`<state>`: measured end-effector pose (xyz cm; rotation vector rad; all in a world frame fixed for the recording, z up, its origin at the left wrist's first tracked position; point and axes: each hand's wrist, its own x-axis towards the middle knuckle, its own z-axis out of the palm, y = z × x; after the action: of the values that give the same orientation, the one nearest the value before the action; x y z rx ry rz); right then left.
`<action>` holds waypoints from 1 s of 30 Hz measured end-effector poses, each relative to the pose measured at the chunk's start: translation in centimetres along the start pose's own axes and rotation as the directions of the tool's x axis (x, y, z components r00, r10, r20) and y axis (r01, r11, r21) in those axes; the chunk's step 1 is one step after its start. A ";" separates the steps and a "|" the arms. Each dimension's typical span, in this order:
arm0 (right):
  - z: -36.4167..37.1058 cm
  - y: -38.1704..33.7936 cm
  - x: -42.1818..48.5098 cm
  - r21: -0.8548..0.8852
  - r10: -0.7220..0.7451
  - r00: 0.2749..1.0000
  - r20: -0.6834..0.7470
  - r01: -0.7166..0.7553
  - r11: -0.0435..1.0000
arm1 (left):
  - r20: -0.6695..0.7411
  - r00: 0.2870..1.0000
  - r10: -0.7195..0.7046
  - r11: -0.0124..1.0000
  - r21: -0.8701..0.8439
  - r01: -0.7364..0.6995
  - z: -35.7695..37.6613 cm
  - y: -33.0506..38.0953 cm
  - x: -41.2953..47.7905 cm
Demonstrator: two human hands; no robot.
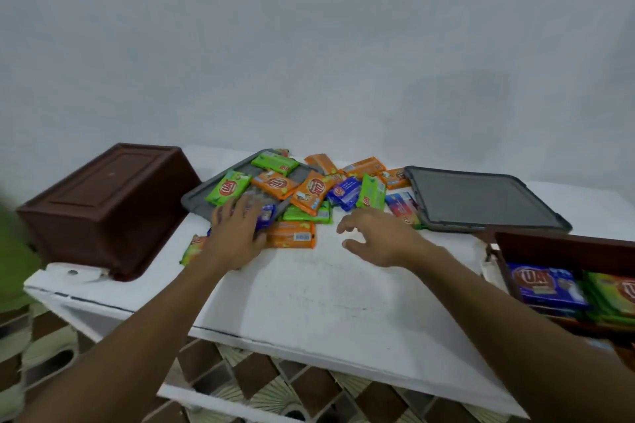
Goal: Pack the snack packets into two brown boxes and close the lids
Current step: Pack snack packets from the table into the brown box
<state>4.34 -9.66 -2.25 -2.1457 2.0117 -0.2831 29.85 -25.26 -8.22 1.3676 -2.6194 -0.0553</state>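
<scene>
A heap of green, orange and blue snack packets [311, 194] lies at the back middle of the white table [326, 288]. My left hand [235, 233] lies flat on packets at the heap's near left edge, over a blue packet [265, 216]. My right hand [378, 237] hovers with loosely curled fingers just in front of the heap and holds nothing. One brown box [106, 209] sits upside down at the left. A second brown box [570, 251] at the right edge is open, with blue and green packets inside.
Two grey lids lie on the table: the left lid [202, 196] partly under the packets, the right lid [481, 199] behind the open box. A bare strip of table runs in front of the heap. Patterned floor shows below the table edge.
</scene>
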 end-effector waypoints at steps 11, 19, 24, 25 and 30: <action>6.7 -1.3 6.8 0.060 0.248 0.928 -0.278 -0.241 0.969 | 0.052 0.992 0.111 0.958 -0.272 -0.093 0.4 -3.8 0.7; 4.9 3.4 10.8 -0.287 0.387 0.922 0.003 -0.369 0.884 | 0.077 0.984 0.162 0.939 -0.318 -0.130 -0.4 -2.5 2.0; 5.1 2.7 9.9 -0.496 0.274 0.933 -0.235 -0.357 0.791 | 0.042 0.980 0.195 0.928 -0.332 -0.171 -0.2 -1.6 2.5; 4.9 2.8 9.5 -0.411 0.279 0.916 -0.288 -0.382 0.828 | 0.033 0.980 0.194 0.925 -0.340 -0.171 -0.2 -1.5 2.5; 0.7 5.1 8.0 0.632 0.759 0.631 -0.159 -0.526 0.569 | 0.043 0.981 0.191 0.921 -0.353 -0.164 -0.6 -1.1 3.2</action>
<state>0.15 -17.98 -4.14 -0.9161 2.4037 -1.0991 29.01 -28.47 -7.30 1.0233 -2.6171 -0.5296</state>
